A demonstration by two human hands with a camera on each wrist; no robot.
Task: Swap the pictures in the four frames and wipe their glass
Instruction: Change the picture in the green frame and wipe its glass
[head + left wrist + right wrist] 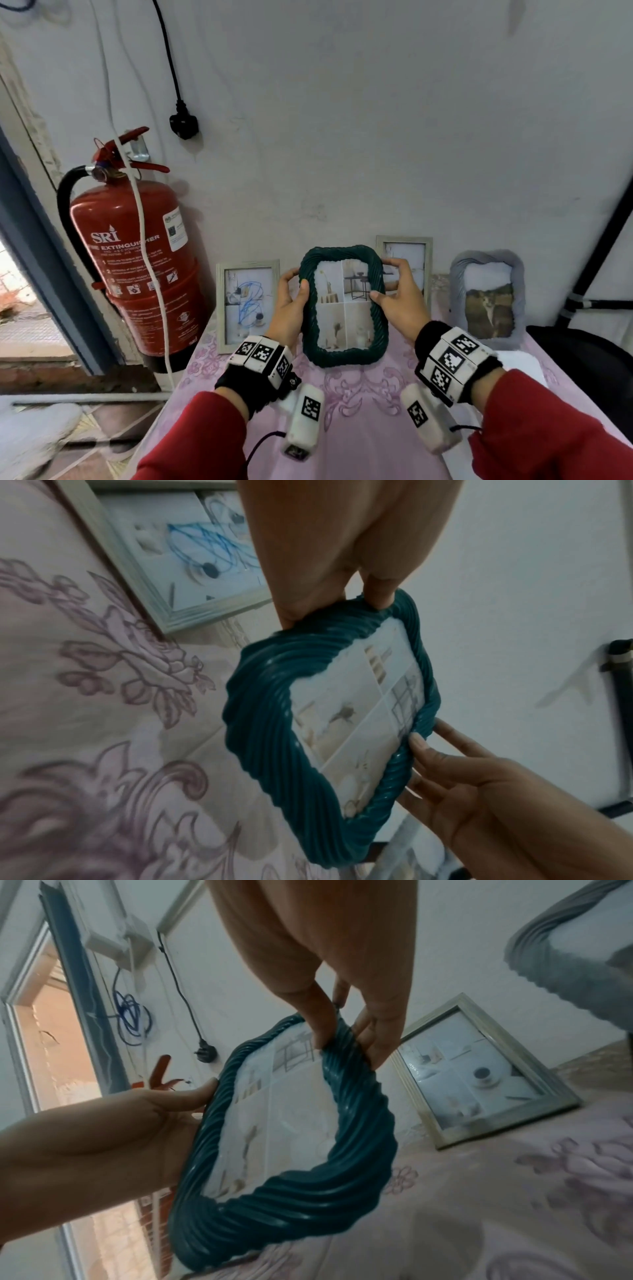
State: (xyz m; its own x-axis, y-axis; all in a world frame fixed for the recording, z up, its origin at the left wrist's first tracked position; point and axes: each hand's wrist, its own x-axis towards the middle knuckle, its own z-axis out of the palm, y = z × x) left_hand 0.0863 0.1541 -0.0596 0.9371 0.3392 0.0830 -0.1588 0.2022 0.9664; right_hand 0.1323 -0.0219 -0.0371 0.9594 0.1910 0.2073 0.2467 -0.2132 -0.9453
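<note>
Green ribbed frame (344, 305), held upright between both hands above the pink patterned bench (359, 394).

Risk: the grip is only by the side rims, so a slip could drop the frame onto the bench or knock the pale wooden frame (404, 260) leaning on the wall just behind; thumbs near the glass could smudge it. Pose: left hand (291, 305) grips the left rim, thumb in front; right hand (399, 298) grips the upper right rim, thumb in front, fingers behind.
</note>
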